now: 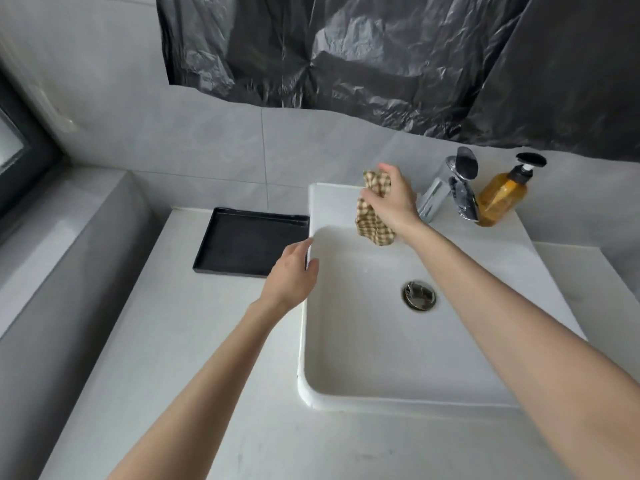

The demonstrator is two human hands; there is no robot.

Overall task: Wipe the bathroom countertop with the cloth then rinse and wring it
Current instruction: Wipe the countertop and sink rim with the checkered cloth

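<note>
A brown and cream checked cloth hangs bunched over the back of the white sink basin. My right hand grips the cloth near its top, just left of the chrome faucet. Part of the cloth sticks up above my fingers and the rest dangles below. My left hand rests on the basin's left rim with fingers relaxed, holding nothing. The pale countertop spreads left of and in front of the basin. No water is seen running.
A black tray lies on the countertop left of the basin, close to my left hand. An amber soap dispenser stands right of the faucet. The drain sits mid-basin. Black plastic sheeting covers the wall above.
</note>
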